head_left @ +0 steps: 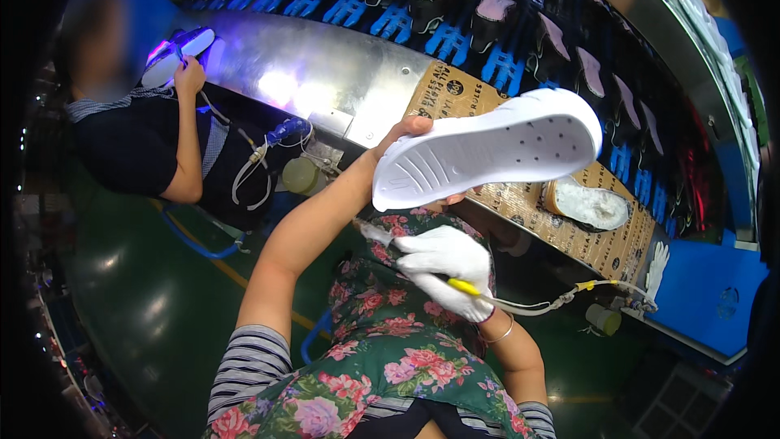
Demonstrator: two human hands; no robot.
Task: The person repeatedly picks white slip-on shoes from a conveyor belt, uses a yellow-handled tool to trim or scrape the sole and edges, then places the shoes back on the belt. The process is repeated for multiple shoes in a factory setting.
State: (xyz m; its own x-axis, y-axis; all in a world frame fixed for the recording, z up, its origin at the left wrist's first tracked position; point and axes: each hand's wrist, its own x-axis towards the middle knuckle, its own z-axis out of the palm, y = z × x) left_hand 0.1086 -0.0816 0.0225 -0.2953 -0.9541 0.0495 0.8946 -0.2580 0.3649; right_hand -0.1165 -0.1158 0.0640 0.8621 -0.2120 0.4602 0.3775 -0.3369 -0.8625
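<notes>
My left hand (pixel 406 132) holds a white shoe sole (pixel 487 150) up in front of me, tread side facing me, toe toward the right. My right hand (pixel 447 270), in a white glove, grips a brush tool with a yellow handle (pixel 463 286); its bristle tip (pixel 375 234) points left, just below the heel end of the sole. A thin hose (pixel 552 305) runs from the tool to the right.
A cardboard sheet (pixel 605 248) covers the bench edge, with a glue-smeared sole-shaped pad (pixel 587 205) on it. Behind runs a conveyor of blue holders (pixel 394 20) carrying shoe soles. A co-worker (pixel 138 142) at the left works on another sole (pixel 175 57). Small jar (pixel 603 319) at right.
</notes>
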